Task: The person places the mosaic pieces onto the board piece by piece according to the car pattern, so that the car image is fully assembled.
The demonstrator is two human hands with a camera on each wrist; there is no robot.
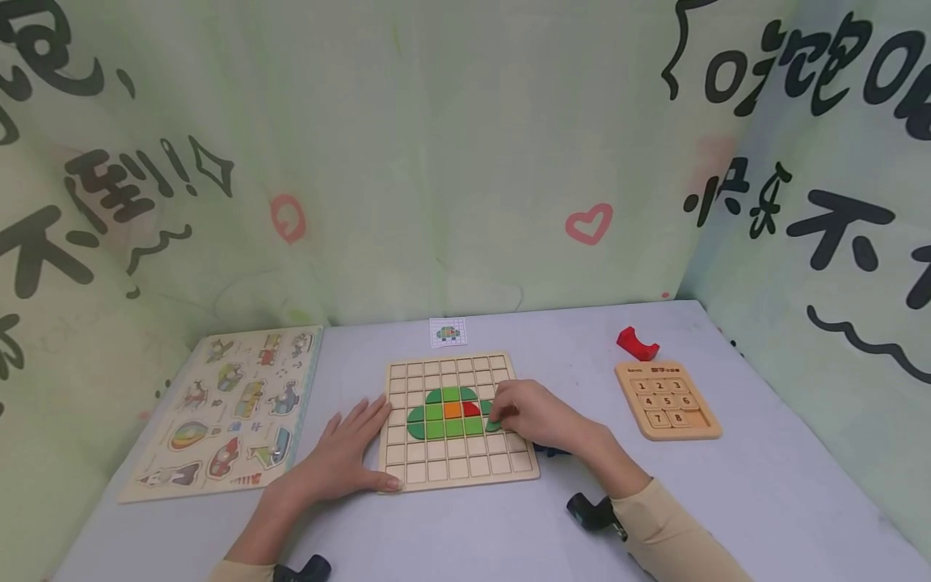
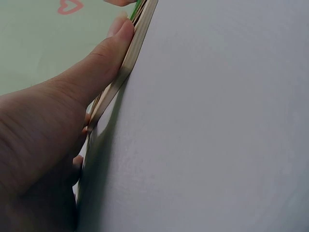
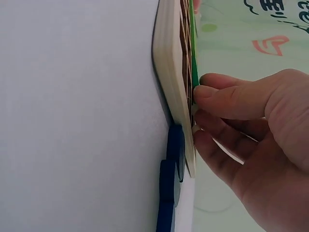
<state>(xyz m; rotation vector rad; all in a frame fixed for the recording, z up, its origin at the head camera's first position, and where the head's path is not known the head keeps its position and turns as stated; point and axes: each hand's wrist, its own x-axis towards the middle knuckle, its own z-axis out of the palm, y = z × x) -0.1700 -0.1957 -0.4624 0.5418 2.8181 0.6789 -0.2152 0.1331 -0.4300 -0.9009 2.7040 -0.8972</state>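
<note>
A wooden grid board point(image 1: 414, 471) lies on the table, with light green squares point(image 1: 435, 428), an orange square point(image 1: 452, 410), a red rounded piece point(image 1: 470, 409) and dark green rounded pieces point(image 1: 415, 431) set in its middle. My left hand point(image 1: 342, 457) lies spread at the board's left side, its thumb point(image 2: 104, 55) resting on the near left corner. At the right end of the coloured shape, my right hand point(image 1: 538, 412) pinches a dark green rounded piece point(image 1: 493, 426) at board level. Its fingertips partly cover that piece.
Behind the board lies a small picture card point(image 1: 447, 332). A large picture puzzle board point(image 1: 156, 485) is at left. To the right are a wooden number puzzle point(image 1: 684, 434) and a red curved block point(image 1: 637, 345). Dark blue pieces point(image 3: 169, 181) lie beside the grid board's right edge.
</note>
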